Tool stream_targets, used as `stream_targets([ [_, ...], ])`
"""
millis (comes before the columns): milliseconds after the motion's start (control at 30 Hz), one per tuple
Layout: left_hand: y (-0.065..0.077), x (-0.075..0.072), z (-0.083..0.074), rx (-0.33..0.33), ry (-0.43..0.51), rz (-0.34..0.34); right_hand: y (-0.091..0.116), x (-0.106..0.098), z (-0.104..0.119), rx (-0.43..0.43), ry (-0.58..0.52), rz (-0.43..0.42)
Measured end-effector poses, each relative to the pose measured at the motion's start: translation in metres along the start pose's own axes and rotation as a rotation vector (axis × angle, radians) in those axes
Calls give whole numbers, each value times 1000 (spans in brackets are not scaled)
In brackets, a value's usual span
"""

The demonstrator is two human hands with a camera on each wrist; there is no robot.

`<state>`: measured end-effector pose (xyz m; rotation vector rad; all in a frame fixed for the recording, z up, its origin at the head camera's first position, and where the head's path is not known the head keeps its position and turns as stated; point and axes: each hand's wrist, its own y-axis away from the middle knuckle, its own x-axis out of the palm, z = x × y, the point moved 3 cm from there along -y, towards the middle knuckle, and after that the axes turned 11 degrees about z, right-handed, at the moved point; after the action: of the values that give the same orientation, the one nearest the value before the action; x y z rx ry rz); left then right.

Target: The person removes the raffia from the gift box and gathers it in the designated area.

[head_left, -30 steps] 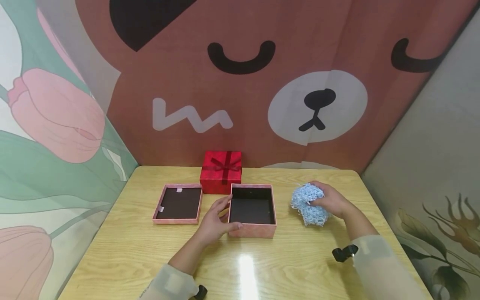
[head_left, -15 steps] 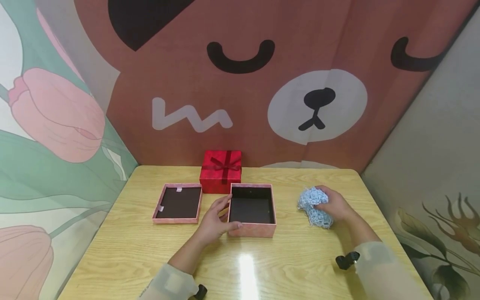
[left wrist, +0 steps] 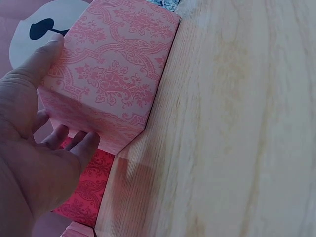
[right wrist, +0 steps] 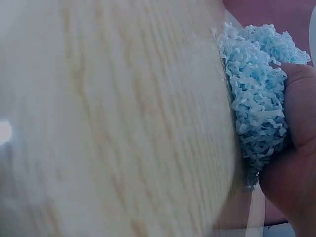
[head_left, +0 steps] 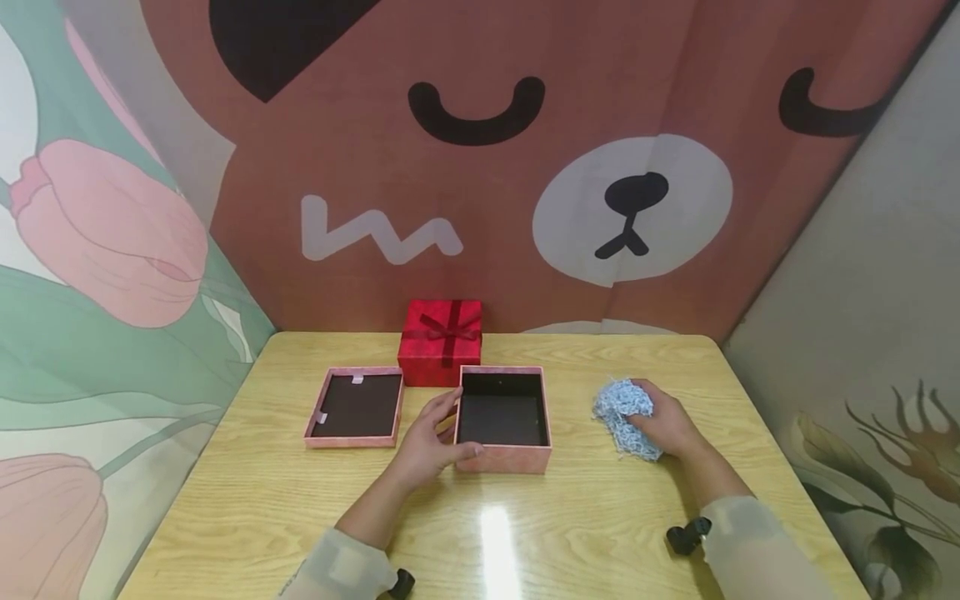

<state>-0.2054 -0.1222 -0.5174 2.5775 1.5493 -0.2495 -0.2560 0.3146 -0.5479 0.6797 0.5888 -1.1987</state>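
A pink patterned gift box (head_left: pixel 504 460), without its lid and with a dark inside, stands upright on the table. My left hand (head_left: pixel 424 448) holds its near left corner. In the left wrist view the thumb lies along the front wall of the pink box (left wrist: pixel 113 69) and the fingertips (left wrist: pixel 86 144) are at its side. To the right, my right hand (head_left: pixel 670 419) grips a loose clump of light blue shredded paper (head_left: pixel 621 404) low over the table. Up close, the shredded paper (right wrist: pixel 259 98) bulges out past the thumb; the other fingers are largely hidden.
A pink-rimmed box lid (head_left: pixel 352 442) lies with its dark inside up, left of the pink box. Behind them sits a closed red gift box (head_left: pixel 441 367) with a dark ribbon bow. The wooden table (head_left: pixel 585 533) meets a bear-printed wall (head_left: pixel 495 275) at the back.
My right hand has shifted slightly right and toward me with the shredded paper, then barely moved. The left hand and the boxes have stayed in place.
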Motion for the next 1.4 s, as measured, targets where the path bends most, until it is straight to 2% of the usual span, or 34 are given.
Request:
stream_targets([
  [300,-1,2,0,8,-6,16,5,-8,1,25,41,-10],
  [500,-1,1,-2,-8,-18,10,9,-14,8,17,50,24],
  [867,1,0,-1,-13,3,0,14,-25,24,-82,10,36],
  [1233,0,-1,-1,-8,-7,4,17,-26,48,-147,11,-2],
  [1400,0,-1,0,-11,-11,-2,18,-23,63,-198,-39,-22],
])
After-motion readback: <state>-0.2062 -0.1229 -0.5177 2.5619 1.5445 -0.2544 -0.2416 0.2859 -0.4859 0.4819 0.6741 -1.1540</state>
